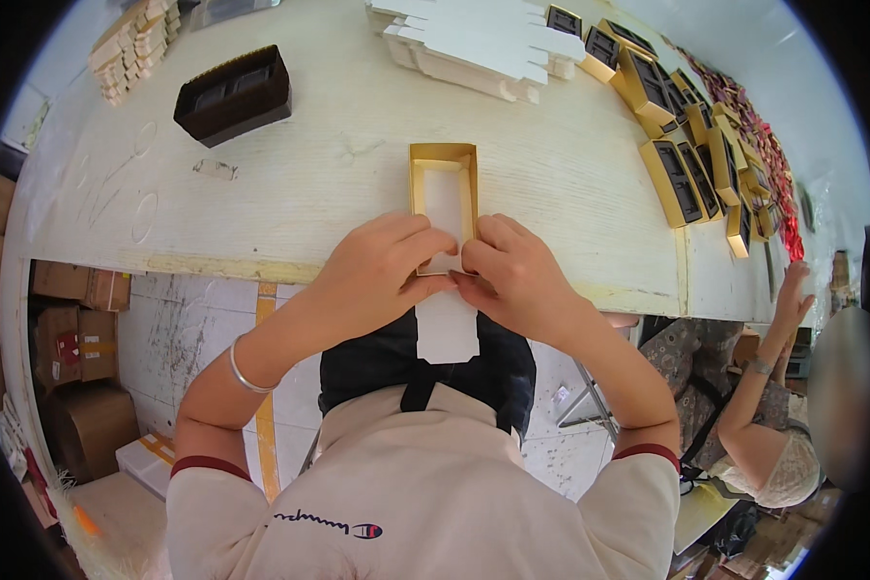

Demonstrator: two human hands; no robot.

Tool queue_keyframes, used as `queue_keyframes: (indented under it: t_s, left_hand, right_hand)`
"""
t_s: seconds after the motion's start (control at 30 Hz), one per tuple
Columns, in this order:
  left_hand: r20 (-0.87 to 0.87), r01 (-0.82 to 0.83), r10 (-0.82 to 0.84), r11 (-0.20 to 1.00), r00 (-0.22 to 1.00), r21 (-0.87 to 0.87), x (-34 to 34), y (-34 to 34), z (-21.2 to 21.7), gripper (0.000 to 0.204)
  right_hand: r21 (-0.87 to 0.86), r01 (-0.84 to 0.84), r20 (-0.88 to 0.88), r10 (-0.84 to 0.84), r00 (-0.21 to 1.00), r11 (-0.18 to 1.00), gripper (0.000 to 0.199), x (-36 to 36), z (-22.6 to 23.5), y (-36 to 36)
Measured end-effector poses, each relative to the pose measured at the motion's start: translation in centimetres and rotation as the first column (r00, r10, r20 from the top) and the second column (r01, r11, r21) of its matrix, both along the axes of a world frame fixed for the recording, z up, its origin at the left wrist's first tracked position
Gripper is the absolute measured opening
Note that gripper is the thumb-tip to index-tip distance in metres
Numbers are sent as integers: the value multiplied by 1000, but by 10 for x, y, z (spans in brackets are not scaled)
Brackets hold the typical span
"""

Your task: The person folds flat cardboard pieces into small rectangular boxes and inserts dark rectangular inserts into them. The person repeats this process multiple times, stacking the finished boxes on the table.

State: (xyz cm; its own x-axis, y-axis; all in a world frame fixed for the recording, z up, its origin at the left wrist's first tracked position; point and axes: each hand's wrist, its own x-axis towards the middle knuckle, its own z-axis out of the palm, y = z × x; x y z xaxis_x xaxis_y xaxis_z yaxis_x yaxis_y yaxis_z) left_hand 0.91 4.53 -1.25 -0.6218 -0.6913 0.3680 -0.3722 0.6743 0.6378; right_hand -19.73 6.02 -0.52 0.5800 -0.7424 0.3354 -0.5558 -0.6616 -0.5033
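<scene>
Left hand point(396, 253) and right hand point(514, 271) pinch near wall of open gold box point(445, 193), at near edge of table point(309, 193). Dark tray stack point(234, 97) far left, white card pile point(469, 39) far, black-insert boxes point(681, 179) far right. 1 co-worker point(759, 425) right.

Stacked cartons point(97, 333), grouped gold boxes point(659, 181) and a long worktable point(561, 184) show a packing workshop.
</scene>
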Motion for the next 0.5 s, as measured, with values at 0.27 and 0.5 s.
queue_keyframes:
  t_s: [0.27, 0.5]
  left_hand:
    - [-7, -42, 42, 998, 999, -53, -8, 2, -6, 14]
    - [20, -11, 8, 988, 1000, 155, -7, 1, 4, 14]
  right_hand:
    - [270, 39, 70, -60, 996, 962, 41, -8, 16, 19]
    - [-263, -25, -2, 25, 1000, 964, 41, -12, -3, 32]
